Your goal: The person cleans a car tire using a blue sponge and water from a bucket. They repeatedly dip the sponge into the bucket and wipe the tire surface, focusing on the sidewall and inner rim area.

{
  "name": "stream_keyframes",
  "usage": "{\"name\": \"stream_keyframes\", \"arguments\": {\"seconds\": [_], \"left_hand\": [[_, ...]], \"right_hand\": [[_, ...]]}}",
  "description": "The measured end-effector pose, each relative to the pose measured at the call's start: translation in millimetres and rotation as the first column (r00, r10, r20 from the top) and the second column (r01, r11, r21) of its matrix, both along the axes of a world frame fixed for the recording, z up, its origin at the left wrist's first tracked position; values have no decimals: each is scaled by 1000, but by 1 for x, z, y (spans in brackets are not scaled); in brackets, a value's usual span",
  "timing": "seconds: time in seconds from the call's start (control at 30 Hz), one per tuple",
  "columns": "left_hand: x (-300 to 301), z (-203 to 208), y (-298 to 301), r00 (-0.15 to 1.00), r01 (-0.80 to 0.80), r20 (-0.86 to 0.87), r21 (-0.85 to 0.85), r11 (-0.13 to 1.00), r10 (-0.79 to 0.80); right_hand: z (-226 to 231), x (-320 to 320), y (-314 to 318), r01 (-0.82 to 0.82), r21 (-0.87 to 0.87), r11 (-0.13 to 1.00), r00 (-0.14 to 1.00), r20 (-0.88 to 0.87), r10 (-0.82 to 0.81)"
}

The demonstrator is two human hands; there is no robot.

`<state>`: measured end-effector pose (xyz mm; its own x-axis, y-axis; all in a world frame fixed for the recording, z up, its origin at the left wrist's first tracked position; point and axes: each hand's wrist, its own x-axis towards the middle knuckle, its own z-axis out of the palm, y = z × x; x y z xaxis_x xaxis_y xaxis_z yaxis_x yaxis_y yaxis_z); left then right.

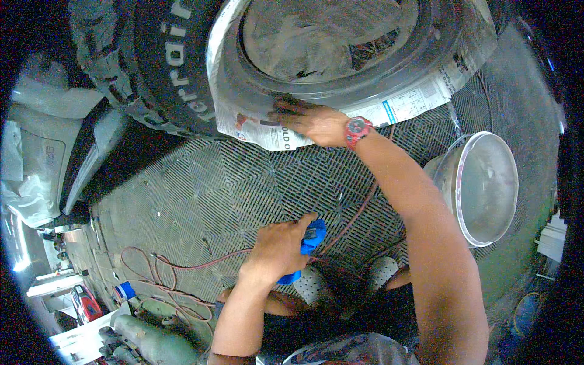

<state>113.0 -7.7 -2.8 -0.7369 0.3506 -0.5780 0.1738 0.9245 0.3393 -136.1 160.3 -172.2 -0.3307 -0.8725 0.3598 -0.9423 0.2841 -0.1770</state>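
A large black tire [143, 67] with raised light lettering stands at the top, around a grey wheel rim [274, 73]. Newspaper [420, 100] is tucked round the rim's lower edge and covers part of the tire's sidewall. My right hand [313, 121], wearing a red watch [358, 129], rests on this paper at the rim's lower edge, with its darkened fingers stretched out. Lower down, away from the wheel, my left hand [274, 249] is closed round a blue, soft-looking item [313, 237]. Its ends show on either side of the fist; its exact kind is unclear.
A white bucket [460, 188] stands on the ribbed floor mat [231, 182] at the right. A thin reddish hose [176, 267] lies coiled at the left and runs across the mat. Grey car bodywork [42, 152] is at far left, above a green tank [152, 340].
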Motion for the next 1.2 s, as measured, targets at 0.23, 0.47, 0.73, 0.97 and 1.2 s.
{"name": "stream_keyframes", "arguments": {"seconds": [0.23,0.47,0.73,0.97,1.2], "left_hand": [[4,-4,-6,999,-33,-10,52,998,34],[-12,-12,6,999,24,32,51,998,-26],[-17,-17,-2,996,-17,93,53,998,12],[-17,-21,-1,998,-9,56,95,995,4],[-25,-21,18,999,35,30,91,995,-38]], "right_hand": [[-14,59,47,426,-33,904,894,169,-415],[37,72,-79,550,-339,763,700,685,-200],[-26,16,125,578,352,737,733,175,-658],[41,21,156,944,-70,324,329,78,-941],[73,-13,71,630,-221,-744,568,785,247]]}}
